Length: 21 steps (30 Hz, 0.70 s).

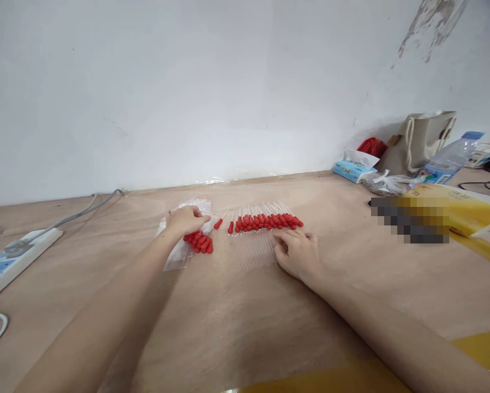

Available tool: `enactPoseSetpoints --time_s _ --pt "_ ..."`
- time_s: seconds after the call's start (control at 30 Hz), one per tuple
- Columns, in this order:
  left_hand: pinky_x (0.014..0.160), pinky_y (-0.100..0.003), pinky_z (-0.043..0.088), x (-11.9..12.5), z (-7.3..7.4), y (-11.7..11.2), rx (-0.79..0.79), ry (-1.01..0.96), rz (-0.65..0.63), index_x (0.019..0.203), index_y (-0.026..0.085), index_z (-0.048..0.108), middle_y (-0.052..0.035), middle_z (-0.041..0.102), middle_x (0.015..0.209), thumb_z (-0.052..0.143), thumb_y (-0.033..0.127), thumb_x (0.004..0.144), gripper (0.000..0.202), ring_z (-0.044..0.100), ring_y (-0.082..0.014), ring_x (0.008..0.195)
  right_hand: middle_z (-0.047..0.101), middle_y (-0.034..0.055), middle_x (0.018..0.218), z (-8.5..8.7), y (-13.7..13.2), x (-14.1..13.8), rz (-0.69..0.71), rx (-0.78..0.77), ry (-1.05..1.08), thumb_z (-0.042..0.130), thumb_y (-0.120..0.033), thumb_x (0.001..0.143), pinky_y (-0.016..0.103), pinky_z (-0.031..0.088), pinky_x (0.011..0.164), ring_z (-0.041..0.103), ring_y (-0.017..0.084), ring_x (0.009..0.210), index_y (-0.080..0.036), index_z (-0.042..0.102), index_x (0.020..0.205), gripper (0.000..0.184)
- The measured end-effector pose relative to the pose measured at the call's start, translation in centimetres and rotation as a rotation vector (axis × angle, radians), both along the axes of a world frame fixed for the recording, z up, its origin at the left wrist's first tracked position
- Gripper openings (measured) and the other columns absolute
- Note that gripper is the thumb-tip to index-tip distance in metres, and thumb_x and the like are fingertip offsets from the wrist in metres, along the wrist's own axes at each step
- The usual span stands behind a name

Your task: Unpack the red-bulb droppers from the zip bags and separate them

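My left hand (186, 219) hovers over clear zip bags (177, 261), with thumb and fingertips drawn together; whatever is between them is too small to make out. Just below it, a pile of loose red rubber bulbs (199, 242) lies on the bags. In the middle of the table is a row of droppers (265, 220) with red bulbs toward me and clear tubes pointing away. One dropper (218, 223) lies apart at the left. Nearer me, bare clear tubes (251, 250) lie side by side. My right hand (297, 252) rests at their right end, fingers curled, their grip hidden.
A power strip (32, 256) with a grey cable lies at the left. At the right are a tissue pack (353, 170), a cloth bag (412, 143), a plastic bottle (452, 158) and a yellow package (466, 207). A white wall (187, 98) stands behind the table.
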<state>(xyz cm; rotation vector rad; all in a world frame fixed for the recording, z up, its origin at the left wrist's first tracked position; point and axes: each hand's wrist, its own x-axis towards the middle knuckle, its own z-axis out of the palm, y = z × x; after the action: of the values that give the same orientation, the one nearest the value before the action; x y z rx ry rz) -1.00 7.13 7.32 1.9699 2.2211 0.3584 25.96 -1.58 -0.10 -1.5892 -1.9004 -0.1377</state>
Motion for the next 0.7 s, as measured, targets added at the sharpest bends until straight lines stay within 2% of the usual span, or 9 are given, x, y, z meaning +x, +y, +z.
enactPoseSetpoints --time_s 0.2,0.3,0.4,0.47,0.53,0.6,0.7 --pt "0.085 -0.047 0.031 2.7 -0.7 0.8 -0.079 0.089 -0.099 0.050 0.021 0.057 -0.0046 0.061 0.055 0.065 0.043 0.056 0.023 0.059 -0.0291 0.076 0.067 -0.0002 0.084 -0.1 0.6 0.6 -0.039 0.002 0.081 0.045 -0.019 0.075 0.034 0.024 0.078 0.057 0.015 0.083 -0.023 0.063 0.082 0.019" --pt "0.083 -0.047 0.033 3.2 -0.7 1.2 -0.089 0.117 -0.093 0.044 0.020 0.054 -0.0049 0.057 0.047 0.064 0.039 0.058 0.026 0.060 -0.0290 0.070 0.067 -0.0005 0.081 -0.1 1.0 1.0 -0.051 -0.010 0.107 0.044 -0.020 0.076 0.034 0.025 0.077 0.057 0.015 0.081 -0.023 0.063 0.081 0.020" --pt "0.079 -0.044 0.035 3.1 0.1 0.9 -0.035 0.123 -0.071 0.052 0.020 0.056 -0.0048 0.059 0.052 0.059 0.040 0.064 0.023 0.060 -0.0285 0.071 0.066 0.0003 0.078 -0.2 1.2 1.2 -0.055 -0.009 0.136 0.044 -0.023 0.077 0.035 0.027 0.077 0.057 0.016 0.079 -0.023 0.063 0.080 0.020" --pt "0.081 -0.042 0.035 2.6 0.6 0.0 0.050 0.127 -0.057 0.064 0.020 0.057 -0.0047 0.063 0.063 0.054 0.041 0.070 0.022 0.060 -0.0276 0.077 0.066 0.0020 0.081 -0.3 1.4 1.3 -0.043 0.026 0.172 0.044 -0.025 0.079 0.037 0.028 0.079 0.057 0.018 0.081 -0.022 0.063 0.082 0.020" --pt "0.084 -0.040 0.032 2.0 0.7 -1.7 0.199 0.121 -0.082 0.073 0.021 0.055 -0.0036 0.064 0.073 0.049 0.041 0.075 0.021 0.059 -0.0244 0.079 0.064 0.0046 0.089 -0.4 1.5 1.3 0.003 0.098 0.222 0.044 -0.028 0.080 0.037 0.031 0.080 0.056 0.019 0.086 -0.022 0.062 0.089 0.020" --pt "0.084 -0.039 0.031 1.4 0.1 -3.9 0.436 0.082 -0.214 0.076 0.020 0.053 -0.0010 0.063 0.071 0.046 0.039 0.078 0.020 0.058 -0.0195 0.071 0.060 0.0083 0.100 -0.5 1.6 1.3 0.083 0.192 0.268 0.046 -0.031 0.081 0.036 0.036 0.081 0.054 0.020 0.094 -0.020 0.058 0.102 0.026" --pt "0.084 -0.037 0.030 1.0 -2.1 -7.7 0.545 0.020 -0.471 0.075 0.019 0.052 0.0010 0.063 0.072 0.045 0.033 0.082 0.017 0.056 -0.0152 0.066 0.049 0.0133 0.116 -0.2 1.3 1.2 0.222 0.307 0.233 0.051 -0.037 0.080 0.035 0.038 0.087 0.048 0.021 0.107 -0.016 0.046 0.121 0.047"
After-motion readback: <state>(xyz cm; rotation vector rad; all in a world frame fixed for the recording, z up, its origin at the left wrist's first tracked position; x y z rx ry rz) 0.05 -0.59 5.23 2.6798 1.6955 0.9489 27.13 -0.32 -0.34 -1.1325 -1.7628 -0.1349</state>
